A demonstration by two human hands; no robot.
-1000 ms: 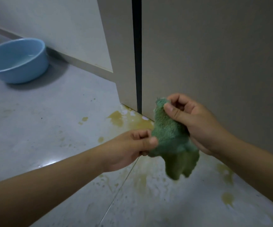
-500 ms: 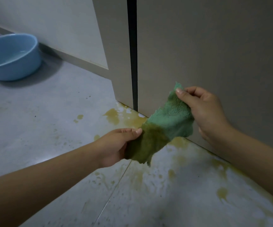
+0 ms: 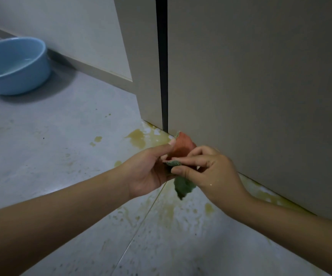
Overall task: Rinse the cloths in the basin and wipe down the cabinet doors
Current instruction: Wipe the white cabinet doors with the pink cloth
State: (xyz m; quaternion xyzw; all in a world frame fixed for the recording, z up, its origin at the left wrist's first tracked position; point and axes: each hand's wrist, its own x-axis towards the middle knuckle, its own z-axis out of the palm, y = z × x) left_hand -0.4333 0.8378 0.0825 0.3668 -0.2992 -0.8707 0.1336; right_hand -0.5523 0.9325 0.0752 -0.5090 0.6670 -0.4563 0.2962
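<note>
Both hands hold a small cloth (image 3: pixel 182 150) low in front of the grey cabinet door (image 3: pixel 260 86). Its folded-over upper part shows a reddish-orange face, and a green corner hangs down below. My left hand (image 3: pixel 149 170) pinches its left edge with thumb and fingers. My right hand (image 3: pixel 211 172) pinches it from the right, fingers curled over the fold. The blue basin (image 3: pixel 32 76), with water in it, stands on the floor at the far left by the wall.
A dark vertical gap (image 3: pixel 162 66) separates the two cabinet doors. Yellow-brown stains (image 3: pixel 139 138) spread on the grey tiled floor along the cabinet base and under my hands. A white baseboard runs behind the basin.
The hands came together and lower; the cloth, spread out between them half a second ago, is now folded, showing a reddish-orange face on top.
</note>
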